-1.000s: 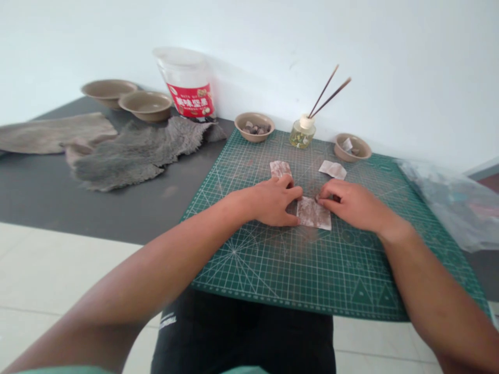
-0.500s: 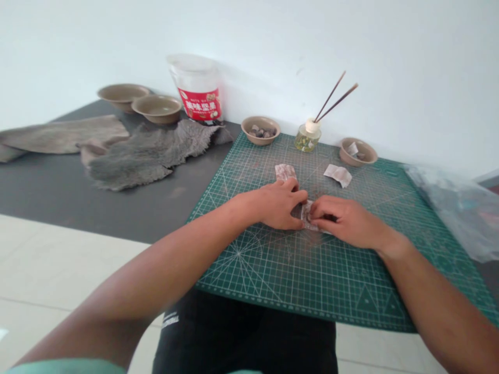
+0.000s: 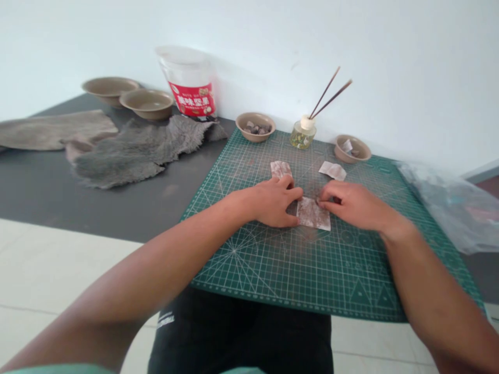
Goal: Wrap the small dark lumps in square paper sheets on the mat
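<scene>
Left fingers spreading at a smudged sheet (image 3: 312, 214), right fingers pinching a small dark bit (image 3: 318, 201)

Nearest, the person's black trousers (image 3: 241, 332) are showing below the fingers, under the front edge of the green mat (image 3: 296, 275). The smudged sheet is lying flat on the mat between the two hands. The left hand (image 3: 275, 202) is holding its thumb and forefinger wide apart, the thumb touching the sheet's left edge and the forefinger reaching its upper left corner. The right hand (image 3: 354, 205) is closing its thumb and forefinger narrowly on the small dark bit at the sheet's upper right; what the bit is, I cannot tell.

Just beyond the left fingers, a second sheet (image 3: 280, 169), also smudged, is lying partly behind the hand. Beyond the right fingertips, a pale sheet (image 3: 332, 170) is resting with a bend in it. Well to the left of the left fingers, a shaggy gray cloth (image 3: 136, 150) is sprawling on the dark table (image 3: 156, 208), and to the right of the right fingers a clear plastic bag (image 3: 448, 208) is overlapping the mat.

Farther beyond the fingers, a bowl of dark pieces (image 3: 255, 136), a small bottle (image 3: 302, 136) holding two sticks (image 3: 331, 97) and a bowl of pale pieces (image 3: 349, 155) are standing in a row. Beyond the gray cloth, two empty-looking bowls (image 3: 147, 107) and a red-labelled tub (image 3: 189, 83) are standing near the wall (image 3: 265, 47).
</scene>
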`<state>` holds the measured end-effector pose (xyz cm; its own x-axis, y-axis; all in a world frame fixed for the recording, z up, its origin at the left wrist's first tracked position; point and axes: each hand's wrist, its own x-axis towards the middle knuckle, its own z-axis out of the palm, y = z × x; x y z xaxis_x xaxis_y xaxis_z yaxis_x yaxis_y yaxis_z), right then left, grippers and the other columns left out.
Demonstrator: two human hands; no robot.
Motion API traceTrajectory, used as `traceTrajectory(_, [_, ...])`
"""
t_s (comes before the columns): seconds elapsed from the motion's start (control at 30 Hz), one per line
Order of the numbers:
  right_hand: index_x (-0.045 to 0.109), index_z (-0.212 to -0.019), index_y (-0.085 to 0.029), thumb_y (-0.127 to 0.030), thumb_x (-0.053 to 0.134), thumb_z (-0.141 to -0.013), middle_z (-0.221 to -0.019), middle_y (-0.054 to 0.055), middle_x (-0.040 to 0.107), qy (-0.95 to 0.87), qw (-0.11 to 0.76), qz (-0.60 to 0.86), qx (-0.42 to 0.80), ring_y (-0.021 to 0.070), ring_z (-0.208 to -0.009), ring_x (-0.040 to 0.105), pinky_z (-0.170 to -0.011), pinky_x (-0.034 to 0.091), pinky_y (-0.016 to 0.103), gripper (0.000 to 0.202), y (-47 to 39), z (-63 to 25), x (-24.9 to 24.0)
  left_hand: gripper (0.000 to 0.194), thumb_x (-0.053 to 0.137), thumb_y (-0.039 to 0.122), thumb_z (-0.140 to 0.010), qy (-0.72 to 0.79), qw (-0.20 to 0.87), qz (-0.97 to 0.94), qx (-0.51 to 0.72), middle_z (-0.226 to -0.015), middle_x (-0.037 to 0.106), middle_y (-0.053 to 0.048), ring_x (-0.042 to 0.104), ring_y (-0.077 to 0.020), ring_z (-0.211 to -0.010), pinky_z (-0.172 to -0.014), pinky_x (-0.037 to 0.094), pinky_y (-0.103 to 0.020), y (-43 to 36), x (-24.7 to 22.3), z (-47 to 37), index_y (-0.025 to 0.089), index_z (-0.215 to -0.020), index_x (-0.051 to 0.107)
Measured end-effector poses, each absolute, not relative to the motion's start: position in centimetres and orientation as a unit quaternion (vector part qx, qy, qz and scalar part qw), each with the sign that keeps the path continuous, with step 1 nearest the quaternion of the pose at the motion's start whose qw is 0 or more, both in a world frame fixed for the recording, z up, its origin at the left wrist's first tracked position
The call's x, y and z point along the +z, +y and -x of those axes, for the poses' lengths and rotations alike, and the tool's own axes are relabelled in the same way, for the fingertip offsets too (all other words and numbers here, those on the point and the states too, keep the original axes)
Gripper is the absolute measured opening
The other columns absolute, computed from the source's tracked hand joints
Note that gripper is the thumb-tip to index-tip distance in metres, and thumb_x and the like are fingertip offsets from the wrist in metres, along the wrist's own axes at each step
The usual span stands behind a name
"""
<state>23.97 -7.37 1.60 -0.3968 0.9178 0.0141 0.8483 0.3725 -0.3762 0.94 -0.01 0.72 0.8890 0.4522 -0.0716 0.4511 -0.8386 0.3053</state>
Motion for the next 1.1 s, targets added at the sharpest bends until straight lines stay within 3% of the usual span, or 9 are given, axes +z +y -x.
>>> traceTrajectory(0.1, [0.065,-0.086,-0.022,-0.025,0.061,-0.091,-0.093,0.002,0.068,-0.837,0.099,0.494,0.213,0.0175,-0.083,0.063,-0.075,0.045,0.03,0.007,-7.6,-23.9,1.7,0.056,0.058,0.059,-0.082,0.231,0.154,-0.961,-0.009,-0.134,0.047,-0.015,0.054,-0.0355,-0.118,-0.097,0.043,-0.046,-0.1,0.8,-0.9,0.021,-0.123,0.054])
traceTrajectory(0.27, [0.063,-0.087,-0.021,-0.023,0.058,-0.092,-0.09,0.003,0.065,-0.814,0.12,0.556,0.114,0.0199,-0.084,0.061,-0.074,0.043,0.032,0.007,-7.5,-23.9,1.4,0.055,0.057,0.058,-0.083,0.238,0.149,-0.96,-0.008,-0.135,0.045,-0.014,0.053,-0.0349,-0.118,-0.098,0.043,-0.046,-0.1,0.8,-0.9,0.022,-0.124,0.053])
traceTrajectory(0.43, [0.062,-0.086,-0.022,-0.021,0.059,-0.091,-0.093,0.002,0.065,-0.84,0.1,0.494,0.203,0.0173,-0.082,0.061,-0.072,0.044,0.03,0.007,-7.8,-23.3,1.5,0.056,0.057,0.06,-0.082,0.233,0.155,-0.96,-0.005,-0.133,0.046,-0.015,0.054,-0.0343,-0.115,-0.098,0.043,-0.046,0.0,0.6,-0.9,0.021,-0.124,0.053])
traceTrajectory(0.57, [0.062,-0.083,-0.021,-0.024,0.058,-0.092,-0.085,0.003,0.065,-0.804,0.115,0.571,0.122,0.0185,-0.077,0.06,-0.069,0.042,0.031,0.01,-7.7,-23.4,1.6,0.055,0.056,0.059,-0.083,0.234,0.149,-0.961,0.0,-0.133,0.046,-0.015,0.054,-0.0347,-0.116,-0.098,0.043,-0.046,0.0,0.6,-0.9,0.021,-0.124,0.053])
traceTrajectory(0.7, [0.064,-0.084,-0.022,-0.028,0.06,-0.092,-0.086,0.002,0.066,-0.824,0.093,0.507,0.235,0.0177,-0.078,0.061,-0.072,0.045,0.032,0.011,-8.5,-23.4,2.1,0.056,0.057,0.059,-0.083,0.234,0.159,-0.959,-0.008,-0.134,0.046,-0.016,0.053,-0.0355,-0.118,-0.098,0.043,-0.046,0.0,0.8,-0.9,0.02,-0.124,0.053])
traceTrajectory(0.77, [0.065,-0.085,-0.023,-0.03,0.061,-0.092,-0.092,0.002,0.067,-0.804,0.151,0.501,0.283,0.0182,-0.083,0.062,-0.075,0.047,0.032,0.011,-9.0,-23.1,2.1,0.055,0.057,0.058,-0.083,0.233,0.167,-0.958,-0.007,-0.135,0.046,-0.015,0.053,-0.0347,-0.119,-0.099,0.043,-0.046,0.0,0.9,-0.8,0.021,-0.124,0.053])
traceTrajectory(0.93, [0.063,-0.096,-0.026,-0.037,0.071,-0.086,-0.1,0.002,0.064,-0.608,0.466,0.498,0.407,0.0141,-0.071,0.056,-0.063,0.048,0.028,0.017,-9.2,-22.6,1.7,0.057,0.059,0.052,-0.082,0.234,0.176,-0.955,0.032,-0.13,0.051,-0.013,0.056,-0.0314,-0.117,-0.099,0.045,-0.043,-0.4,0.7,-0.8,0.021,-0.13,0.049])
traceTrajectory(1.03, [0.062,-0.112,-0.031,-0.036,0.073,-0.084,-0.101,0.0,0.061,-0.519,0.507,0.448,0.522,0.0099,-0.062,0.049,-0.053,0.045,0.024,0.031,-9.1,-22.3,1.5,0.058,0.057,0.042,-0.084,0.261,0.193,-0.943,0.069,-0.126,0.056,-0.012,0.061,-0.0292,-0.108,-0.092,0.049,-0.042,-0.9,0.7,-1.3,0.021,-0.136,0.044])
traceTrajectory(1.1, [0.062,-0.117,-0.031,-0.037,0.073,-0.084,-0.101,0.001,0.061,-0.495,0.502,0.437,0.558,0.0098,-0.063,0.051,-0.053,0.048,0.023,0.036,-9.1,-22.1,1.4,0.048,0.052,0.033,-0.086,0.298,0.193,-0.926,0.129,-0.121,0.061,-0.011,0.063,-0.0272,-0.104,-0.088,0.051,-0.04,-1.3,1.0,-1.8,0.02,-0.132,0.048])
